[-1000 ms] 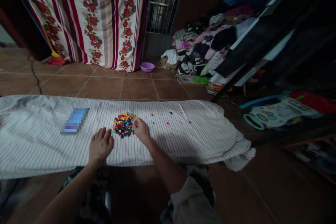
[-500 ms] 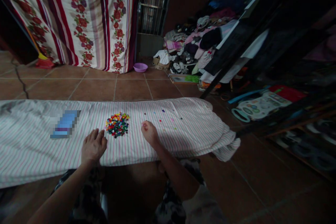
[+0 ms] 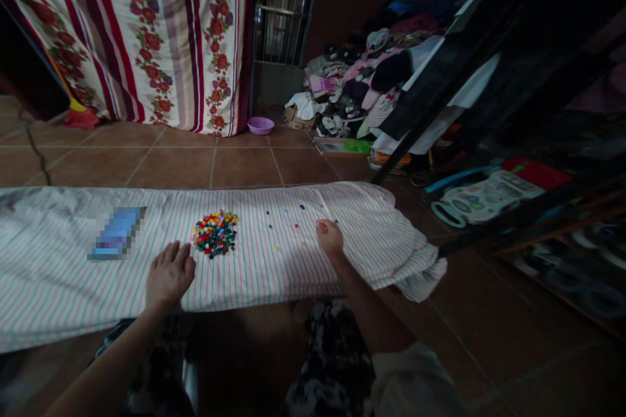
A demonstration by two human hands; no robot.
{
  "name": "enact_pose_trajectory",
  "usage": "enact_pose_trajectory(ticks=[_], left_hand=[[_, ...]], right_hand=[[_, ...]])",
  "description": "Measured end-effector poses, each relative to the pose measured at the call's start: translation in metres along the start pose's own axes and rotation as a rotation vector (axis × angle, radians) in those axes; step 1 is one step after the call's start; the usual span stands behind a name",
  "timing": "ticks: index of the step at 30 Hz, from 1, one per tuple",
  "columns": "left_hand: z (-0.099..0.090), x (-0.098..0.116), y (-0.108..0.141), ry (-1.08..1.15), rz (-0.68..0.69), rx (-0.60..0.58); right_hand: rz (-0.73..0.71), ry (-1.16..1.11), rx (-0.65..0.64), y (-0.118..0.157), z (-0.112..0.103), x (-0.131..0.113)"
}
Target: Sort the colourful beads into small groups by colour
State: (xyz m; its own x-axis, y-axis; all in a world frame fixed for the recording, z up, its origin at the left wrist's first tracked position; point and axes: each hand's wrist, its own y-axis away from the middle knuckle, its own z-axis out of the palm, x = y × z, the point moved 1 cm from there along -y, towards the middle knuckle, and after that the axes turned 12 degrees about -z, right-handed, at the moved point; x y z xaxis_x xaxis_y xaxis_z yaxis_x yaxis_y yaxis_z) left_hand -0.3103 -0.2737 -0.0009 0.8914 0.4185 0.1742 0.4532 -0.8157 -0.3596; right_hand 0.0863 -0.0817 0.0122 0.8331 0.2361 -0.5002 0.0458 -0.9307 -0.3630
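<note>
Counter (image 3: 391, 260): lying under a striped cloth, stretching from the left edge to right of centre.
Curtain (image 3: 178, 32): hanging on the far side, reaching the tiled floor.
Clothes heap (image 3: 372, 78): spreading at far right of the curtain.
Basin (image 3: 261, 126): sitting on the floor by the curtain's foot.
Left hand (image 3: 169, 273): resting palm down near the pile, its grip released.
Right hand (image 3: 330, 236): reaching among the loose pieces, its grip closing at the fingertips — cannot tell whether it is grasping a piece.
Blue flat item (image 3: 115, 234): lying left of the pile, pixelated.
Colourful pile (image 3: 215, 233): sitting between the hands.
Loose pieces (image 3: 296, 226): lying spaced apart — right of the pile.
</note>
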Motion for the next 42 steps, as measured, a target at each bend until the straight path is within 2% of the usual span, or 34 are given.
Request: enact_pose_trajectory(ticks=[5, 10, 22, 30, 42], left_hand=[[0.002, -0.001, 0.001, -0.028, 0.000, 0.014], [0.002, 0.000, 0.000, -0.039, -0.014, 0.009], [0.004, -0.001, 0.000, -0.032, -0.008, 0.017], [0.002, 0.000, -0.001, -0.035, -0.005, 0.017], [0.001, 0.000, 0.000, -0.015, -0.019, 0.005]], right_hand=[[0.076, 0.063, -0.049, -0.012, -0.010, 0.019], [0.125, 0.112, -0.070, -0.020, -0.010, 0.022], [0.100, 0.160, -0.127, -0.028, 0.006, 0.023], [0.053, 0.158, -0.129, -0.024, 0.005, 0.025], [0.025, 0.041, -0.119, -0.020, -0.001, 0.031]])
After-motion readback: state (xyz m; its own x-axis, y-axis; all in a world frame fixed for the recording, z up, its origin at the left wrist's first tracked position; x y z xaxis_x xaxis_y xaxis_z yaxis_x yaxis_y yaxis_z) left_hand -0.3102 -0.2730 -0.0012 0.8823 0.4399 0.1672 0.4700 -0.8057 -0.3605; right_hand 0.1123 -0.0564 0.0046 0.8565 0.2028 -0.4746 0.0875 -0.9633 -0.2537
